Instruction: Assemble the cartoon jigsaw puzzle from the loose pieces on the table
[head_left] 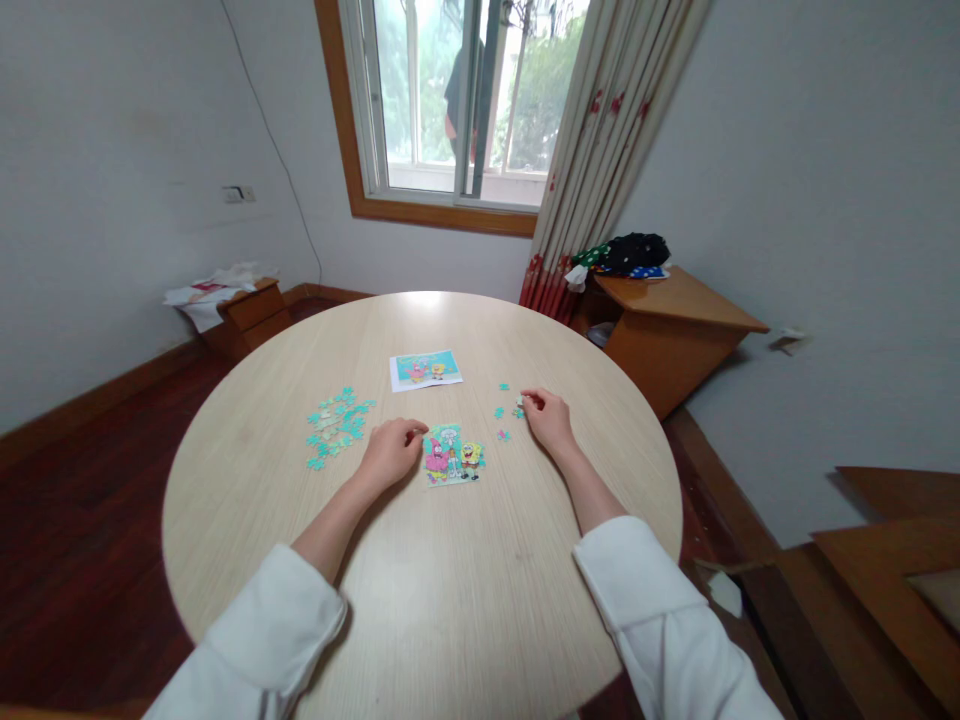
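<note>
A partly assembled jigsaw puzzle (453, 462) with pink and yellow cartoon figures lies flat on the table. At its upper left corner rests my left hand (391, 450), fingers curled together; whether anything is between them is hidden. My right hand (549, 420) is to the puzzle's right, thumb and forefinger pinched on a small pale puzzle piece (519, 400). Several loose pieces lie near that hand, among them a pink one (503, 435) and a teal one (499, 412). Left of my left hand spreads a pile of teal and pale pieces (335, 425).
Beyond the puzzle lies a printed reference picture (427, 369) on the round wooden table (450, 600). A wooden cabinet (675, 330) with cloth on top stands at the back right, beside the curtain (600, 130). A small drawer unit (257, 315) is back left.
</note>
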